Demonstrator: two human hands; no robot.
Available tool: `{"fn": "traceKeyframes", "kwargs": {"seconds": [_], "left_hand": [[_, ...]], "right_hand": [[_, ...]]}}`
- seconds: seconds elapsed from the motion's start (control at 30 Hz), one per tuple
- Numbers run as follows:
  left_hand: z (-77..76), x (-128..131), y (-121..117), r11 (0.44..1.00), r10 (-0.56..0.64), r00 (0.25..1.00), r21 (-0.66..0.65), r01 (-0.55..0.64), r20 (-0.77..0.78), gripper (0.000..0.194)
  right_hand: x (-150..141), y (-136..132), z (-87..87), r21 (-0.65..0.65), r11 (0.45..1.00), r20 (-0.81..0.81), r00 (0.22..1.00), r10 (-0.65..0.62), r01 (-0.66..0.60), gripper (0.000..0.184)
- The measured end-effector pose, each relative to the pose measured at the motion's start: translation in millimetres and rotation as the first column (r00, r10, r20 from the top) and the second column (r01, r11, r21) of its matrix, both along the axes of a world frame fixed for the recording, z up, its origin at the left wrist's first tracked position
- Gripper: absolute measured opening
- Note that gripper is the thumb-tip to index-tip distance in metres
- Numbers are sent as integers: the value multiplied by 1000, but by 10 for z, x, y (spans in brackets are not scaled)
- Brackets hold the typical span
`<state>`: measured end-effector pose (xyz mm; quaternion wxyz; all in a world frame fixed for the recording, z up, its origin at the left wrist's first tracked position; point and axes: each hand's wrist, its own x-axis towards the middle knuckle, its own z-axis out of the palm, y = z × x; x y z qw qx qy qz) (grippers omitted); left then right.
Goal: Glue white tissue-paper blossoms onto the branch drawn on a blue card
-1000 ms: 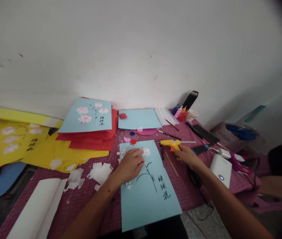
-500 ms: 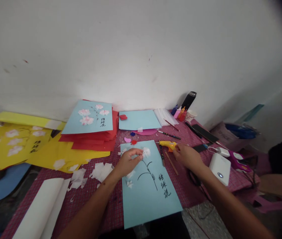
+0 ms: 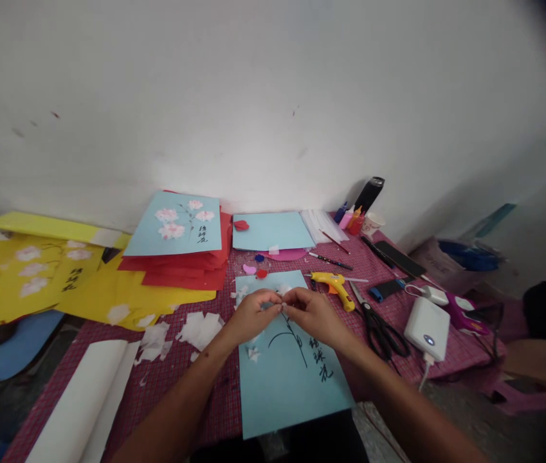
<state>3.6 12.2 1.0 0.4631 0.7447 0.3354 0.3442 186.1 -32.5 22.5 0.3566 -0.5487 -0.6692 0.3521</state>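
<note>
Over a light blue sheet [image 3: 285, 399] with a drawn black branch and writing, both hands meet at the fingertips. My left hand [image 3: 256, 313] pinches a white paper flower [image 3: 283, 289], mostly hidden behind the fingers. From the other side my right hand [image 3: 315, 314] is closed at the same flower, thumb and forefinger pinched together. A small white paper flower [image 3: 253, 354] lies on the sheet below my left hand. Just beyond my right hand, a yellow glue gun [image 3: 333, 281] rests on the cloth. Black-handled scissors [image 3: 381, 331] lie to its right.
White tissue pieces [image 3: 200, 329] lie left of the sheet, near a white paper roll [image 3: 80, 392]. Red sheets [image 3: 186, 276] under a finished flower picture [image 3: 171, 218] stand behind. A white power bank [image 3: 427, 328] and paint bottles [image 3: 350, 218] are at right.
My right hand has let go of the glue gun, which now lies on the table, and has moved left to the flower at my left hand. The scissors have come into view.
</note>
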Motion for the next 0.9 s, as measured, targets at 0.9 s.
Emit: {"fn": "traceKeyframes", "kwargs": {"seconds": [0.9], "left_hand": [[-158, -65, 10, 893, 91, 934, 443, 77, -347, 23]], "right_hand": [[303, 453, -244, 210, 978, 524, 846, -102, -12, 18]]}}
